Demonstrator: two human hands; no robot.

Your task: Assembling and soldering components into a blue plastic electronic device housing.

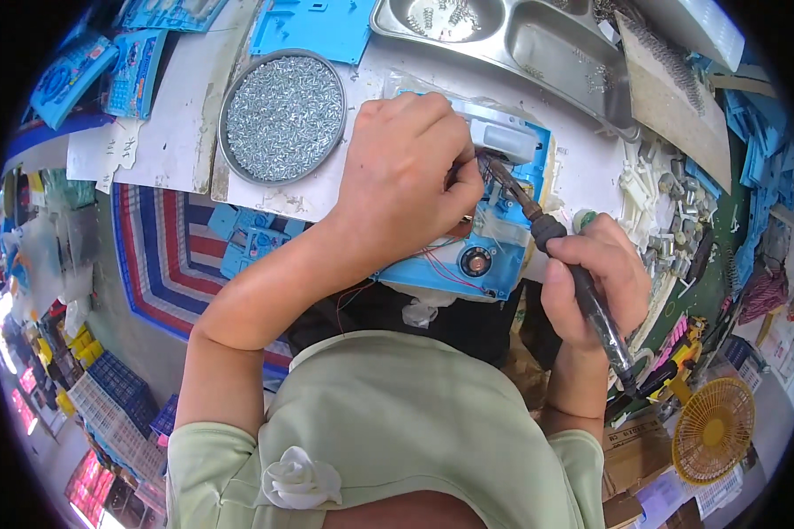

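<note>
The blue case (446, 275) lies open at the table's (582, 137) edge, under the left hand (410, 163). A speaker (476, 261) sits in it already, but wires (428, 257) trail out and it is not shut yet. The right hand (600, 278) wraps round the iron (584, 295), tip in the case. The left fingers are bent; they hide part of the case, so I can't tell what they pinch. Silver bits (284, 119) and a metal tray (538, 37) sit near.

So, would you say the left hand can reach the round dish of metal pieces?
Probably yes: the round dish lies uncovered beside the left hand, though that hand is at the blue casing.
</note>
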